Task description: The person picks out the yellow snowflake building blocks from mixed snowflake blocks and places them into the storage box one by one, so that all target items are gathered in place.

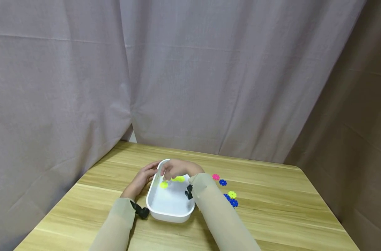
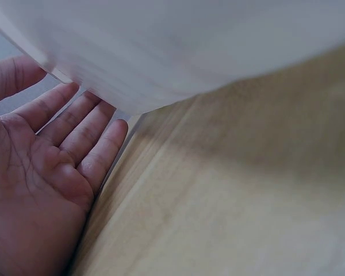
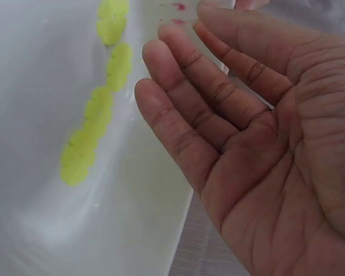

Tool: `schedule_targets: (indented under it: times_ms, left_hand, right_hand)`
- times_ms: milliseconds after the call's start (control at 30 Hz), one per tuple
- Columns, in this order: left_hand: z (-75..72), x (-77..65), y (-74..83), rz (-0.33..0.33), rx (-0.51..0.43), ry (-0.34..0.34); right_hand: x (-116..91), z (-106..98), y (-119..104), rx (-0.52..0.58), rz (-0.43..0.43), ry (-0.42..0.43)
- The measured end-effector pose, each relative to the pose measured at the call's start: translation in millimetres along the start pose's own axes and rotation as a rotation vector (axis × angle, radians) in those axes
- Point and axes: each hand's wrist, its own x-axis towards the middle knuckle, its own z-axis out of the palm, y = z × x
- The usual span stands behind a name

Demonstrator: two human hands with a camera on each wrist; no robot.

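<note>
A white tray (image 1: pixel 173 217) with rounded corners and raised sides stands on the wooden table. Along its left side, my left hand (image 1: pixel 144 177) rests with fairly straight fingers and thumb against the outer wall and rim; the left wrist view shows the open palm (image 2: pixel 40 167) beside the wall. Over the tray's far left part hangs my right hand (image 1: pixel 178 168), fingers loosely bent; I see nothing held. Several yellow flower-shaped discs (image 1: pixel 163 184) lie inside, in a row near the wall in the right wrist view. Small pink marks (image 3: pixel 178 7) show on that wall, perhaps a reflection.
To the right of the tray lie loose flower discs: a pink disc (image 1: pixel 216 177), several blue discs (image 1: pixel 223 182) and a yellow disc (image 1: pixel 232 194). My right forearm partly covers this group. Grey curtains (image 1: pixel 209 87) hang behind the table (image 1: pixel 272 205).
</note>
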Motion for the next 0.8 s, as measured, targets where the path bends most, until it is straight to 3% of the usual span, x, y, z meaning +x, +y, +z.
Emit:
schedule_targets:
  times_ms: [400,600,800]
  left_hand:
    - [-1.1,-0.3,-0.9,-0.006,0.012,-0.002]
    - [-1.0,1.0,-0.1,-0.005,0.009,-0.003]
    - [-2.2,0.8,-0.3,-0.009,0.009,-0.009]
  right_hand:
    - [-13,-3,-12,-0.117,-0.097,0.018]
    - [-28,-5,-16,-0.089,-0.124,0.047]
    - [-44,-6,-22,-0.026,-0.231,0.064]
